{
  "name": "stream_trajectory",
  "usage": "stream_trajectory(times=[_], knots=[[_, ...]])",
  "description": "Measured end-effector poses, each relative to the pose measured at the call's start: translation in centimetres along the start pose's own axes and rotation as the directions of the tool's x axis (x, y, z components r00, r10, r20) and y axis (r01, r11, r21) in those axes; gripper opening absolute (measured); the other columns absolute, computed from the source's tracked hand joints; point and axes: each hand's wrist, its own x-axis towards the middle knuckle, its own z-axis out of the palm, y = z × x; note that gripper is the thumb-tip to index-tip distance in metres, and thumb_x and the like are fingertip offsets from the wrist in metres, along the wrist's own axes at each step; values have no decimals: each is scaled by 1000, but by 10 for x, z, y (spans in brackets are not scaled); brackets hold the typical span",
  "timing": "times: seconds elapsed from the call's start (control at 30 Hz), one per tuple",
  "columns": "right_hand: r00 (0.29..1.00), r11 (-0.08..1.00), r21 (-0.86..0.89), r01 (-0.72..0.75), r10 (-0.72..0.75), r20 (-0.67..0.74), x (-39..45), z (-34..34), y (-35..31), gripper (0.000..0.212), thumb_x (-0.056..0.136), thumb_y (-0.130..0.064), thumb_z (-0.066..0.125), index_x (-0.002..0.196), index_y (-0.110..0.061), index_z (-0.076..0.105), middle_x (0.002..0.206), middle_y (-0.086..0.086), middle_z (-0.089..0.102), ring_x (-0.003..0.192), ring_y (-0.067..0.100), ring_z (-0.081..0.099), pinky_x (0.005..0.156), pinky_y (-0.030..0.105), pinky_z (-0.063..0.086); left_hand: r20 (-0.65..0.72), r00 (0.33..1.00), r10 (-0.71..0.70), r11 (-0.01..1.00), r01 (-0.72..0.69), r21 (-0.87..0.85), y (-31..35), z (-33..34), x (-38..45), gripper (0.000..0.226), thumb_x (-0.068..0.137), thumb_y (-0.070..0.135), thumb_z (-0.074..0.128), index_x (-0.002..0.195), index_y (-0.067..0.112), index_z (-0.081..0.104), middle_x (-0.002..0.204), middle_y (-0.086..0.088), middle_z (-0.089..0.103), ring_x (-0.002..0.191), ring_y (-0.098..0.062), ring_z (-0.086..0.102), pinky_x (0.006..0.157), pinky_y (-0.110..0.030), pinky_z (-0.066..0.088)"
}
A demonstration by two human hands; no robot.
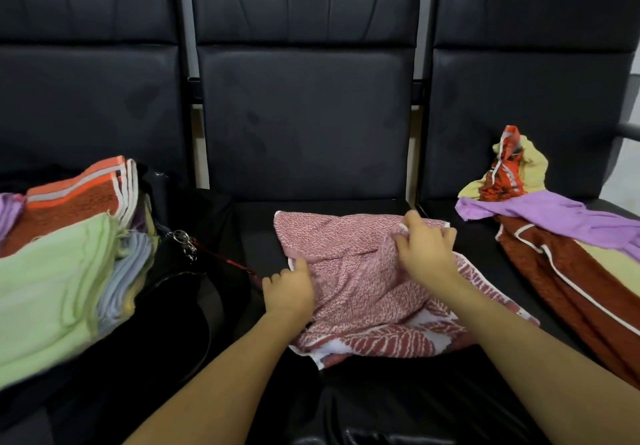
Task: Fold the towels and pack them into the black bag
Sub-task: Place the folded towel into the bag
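Note:
A red-and-white patterned towel (349, 271) lies rumpled on the middle black seat. My left hand (289, 290) pinches its left edge, and my right hand (427, 249) grips a fold near its far right corner. On the left, a stack of folded towels, green (52, 285) on top with an orange striped one (76, 198) behind, sits in the open black bag (180, 292). On the right seat a heap of unfolded towels holds a purple one (554, 217), a rust-red one (568, 278) and a yellow-and-orange one (509, 167).
Three black padded chairs (304, 115) stand side by side with upright backs. A metal keyring with a red strap (188, 242) hangs on the bag. My forearms reach in from the lower edge.

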Motion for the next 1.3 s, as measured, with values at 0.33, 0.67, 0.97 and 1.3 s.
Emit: stream_trajectory(times=[0.33,0.67,0.97,1.3], knots=[[988,832,554,9,77,-132,2,-20,-13,15,92,-35,55,83,-23,50,74,-3,60,93,26,52,92,41,33,-392,916,-84,801,-172,-573,4,-53,5,17,103,28,31,103,12,36,77,-12,63,74,-37,58,67,-40,42],[985,731,661,172,-121,-123,-8,-38,-43,39,82,-3,56,62,-25,33,57,-7,34,60,12,31,61,32,30,-425,900,98,493,-415,-764,26,-77,-6,29,94,8,51,121,15,60,112,12,54,108,-2,50,100,-24,38],[952,614,746,257,-295,-85,-19,-46,-50,21,80,6,61,72,-7,47,67,4,49,67,12,49,63,24,39,-447,894,33,513,-399,-760,26,-71,-8,5,88,22,64,84,26,64,82,13,60,84,-11,57,90,-50,43],[973,857,472,208,-230,-10,-8,-39,-38,15,92,-21,59,92,-7,62,82,7,61,77,19,58,69,35,45,-358,925,125,572,-362,-736,19,-83,-9,38,89,2,52,120,22,59,118,4,57,112,-16,54,102,-36,41]])
